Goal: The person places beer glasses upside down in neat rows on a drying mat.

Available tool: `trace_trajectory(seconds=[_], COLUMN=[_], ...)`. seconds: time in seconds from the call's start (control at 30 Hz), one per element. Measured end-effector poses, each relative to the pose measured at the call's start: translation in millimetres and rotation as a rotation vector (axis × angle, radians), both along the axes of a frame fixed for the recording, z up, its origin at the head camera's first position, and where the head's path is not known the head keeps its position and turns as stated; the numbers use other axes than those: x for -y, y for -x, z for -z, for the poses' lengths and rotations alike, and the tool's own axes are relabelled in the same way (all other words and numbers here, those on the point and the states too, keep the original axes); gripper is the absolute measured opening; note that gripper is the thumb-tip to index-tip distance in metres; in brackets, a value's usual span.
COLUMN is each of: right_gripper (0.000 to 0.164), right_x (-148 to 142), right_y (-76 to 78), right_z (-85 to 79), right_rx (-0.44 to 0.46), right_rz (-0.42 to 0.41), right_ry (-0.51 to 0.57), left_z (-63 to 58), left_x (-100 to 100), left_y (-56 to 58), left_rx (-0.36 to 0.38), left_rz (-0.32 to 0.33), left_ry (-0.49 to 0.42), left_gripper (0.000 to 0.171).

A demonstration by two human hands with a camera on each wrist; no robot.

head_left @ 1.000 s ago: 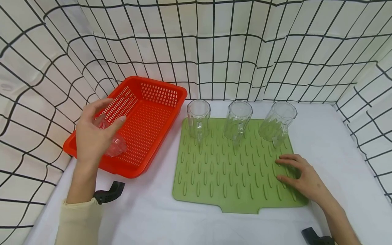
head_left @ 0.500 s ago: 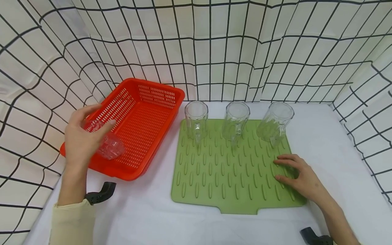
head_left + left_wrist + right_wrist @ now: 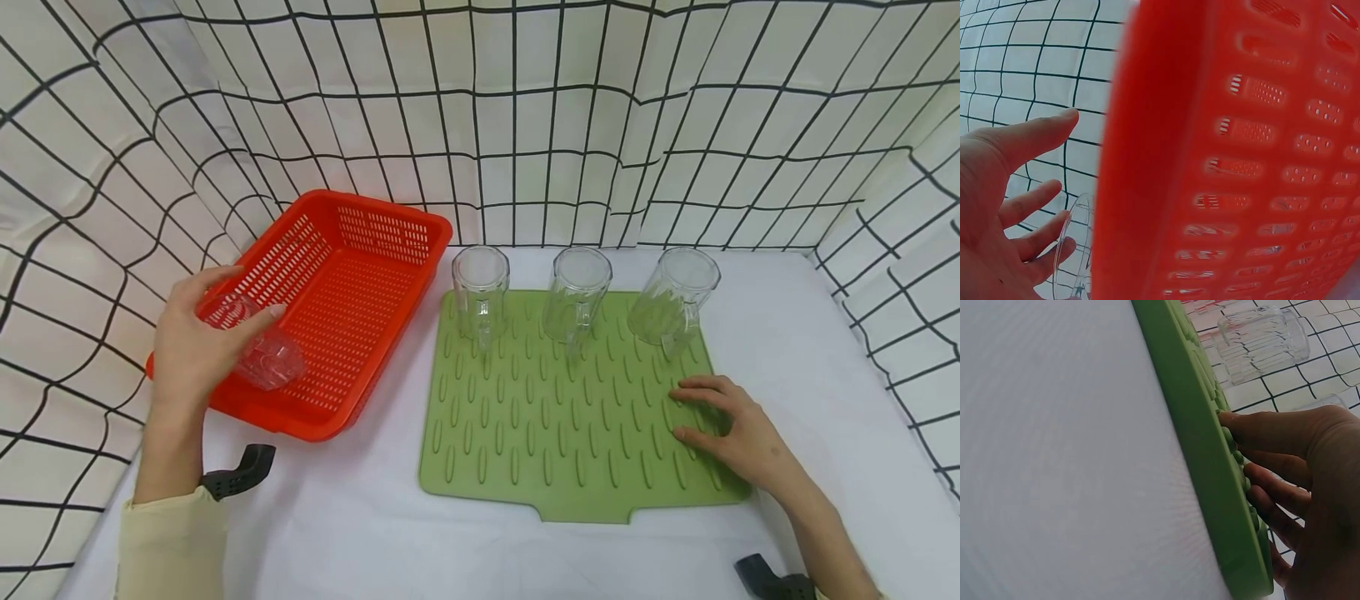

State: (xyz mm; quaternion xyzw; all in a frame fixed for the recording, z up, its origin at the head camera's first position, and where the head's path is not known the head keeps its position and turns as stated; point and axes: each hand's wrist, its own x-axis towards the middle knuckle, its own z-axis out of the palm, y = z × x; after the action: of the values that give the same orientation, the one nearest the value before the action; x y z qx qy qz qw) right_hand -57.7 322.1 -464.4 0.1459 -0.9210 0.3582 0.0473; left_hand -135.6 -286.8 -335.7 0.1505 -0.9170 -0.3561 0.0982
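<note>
My left hand [image 3: 191,333] reaches over the left side of the red basket [image 3: 382,342], thumb and fingers spread apart around the near end of a clear glass mug [image 3: 272,362] lying inside. The left wrist view has the fingers of this hand [image 3: 1007,194] loosely bent beside the glass's round rim, with the basket wall [image 3: 1154,156] hiding the rest. My right hand [image 3: 738,429] rests its fingertips on the right part of a green ridged mat [image 3: 585,500]; in the right wrist view the fingers [image 3: 1266,434] touch the ridges and grip nothing.
Three clear glass mugs, a left one [image 3: 480,292], a middle one [image 3: 577,292] and a right one [image 3: 675,292], stand along the mat's far edge. Black wire grid [image 3: 555,125] encloses the white-covered table [image 3: 375,517] at the back and sides.
My left hand has shifted left and slightly down, leaving more of the glass mug in the basket visible. The right hand stays in place on the mat.
</note>
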Motion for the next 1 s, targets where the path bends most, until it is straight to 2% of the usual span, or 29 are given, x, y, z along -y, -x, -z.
trace_trajectory(seconds=[0.17,0.43,0.63,1.0], right_gripper=[0.05,0.05,0.05,0.049], right_x=[0,1,0,0], right_y=[0.3,0.4,-0.6,-0.5], right_z=[0.2,-0.7,-1.0,-2.2], right_rx=[0.003,0.007,0.023,0.039], right_rz=[-0.002,0.001,0.011,0.013], right_ry=[0.004,0.002,-0.007,-0.001], left_z=[2.5,6.4,10.2,10.5], left_x=[3,11,17,22], left_y=[0.3,-0.7,0.3,-0.6], left_rx=[0.01,0.081,0.101,0.134], left_rz=[-0.004,0.003,0.018,0.033], left_ry=[-0.018,-0.023,-0.034,0.025], left_gripper=[0.077,0.079,0.081,0.082])
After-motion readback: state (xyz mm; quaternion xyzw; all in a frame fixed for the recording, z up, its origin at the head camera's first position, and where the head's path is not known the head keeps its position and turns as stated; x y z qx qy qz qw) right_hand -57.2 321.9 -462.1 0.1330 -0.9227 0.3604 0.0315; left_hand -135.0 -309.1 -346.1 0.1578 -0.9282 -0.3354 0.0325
